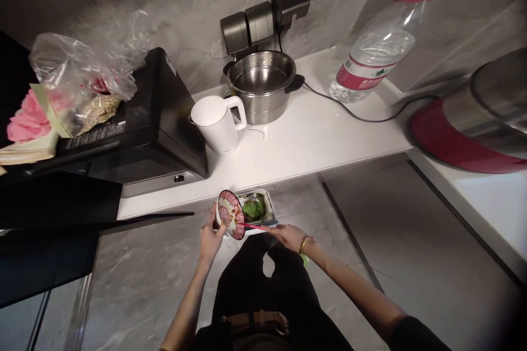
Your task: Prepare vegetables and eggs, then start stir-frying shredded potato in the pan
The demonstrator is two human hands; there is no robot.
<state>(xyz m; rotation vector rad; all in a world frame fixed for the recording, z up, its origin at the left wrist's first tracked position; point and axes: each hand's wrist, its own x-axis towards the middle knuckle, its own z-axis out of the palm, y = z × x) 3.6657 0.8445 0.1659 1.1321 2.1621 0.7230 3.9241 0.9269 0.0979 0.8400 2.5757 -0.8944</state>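
My left hand (212, 238) grips a small bowl (239, 213) by its side, with the thumb on the inside. The bowl has a pink pattern and is tipped steeply to the right, with brownish food scraps stuck to its inner wall. In my right hand (290, 237) is a thin red chopstick-like utensil (254, 226), its tip at the bowl's lower rim. Below and just right of the bowl stands an open bin (270, 209) with a pale liner. Green leafy scraps (254, 207) lie in it.
On the white counter (321, 131) stand a white kettle (218, 126), a steel pot (267, 104) and a large water bottle (370, 60). A black microwave (173, 120) at left carries plastic bags (82, 66). A red-and-steel appliance (461, 142) is at right.
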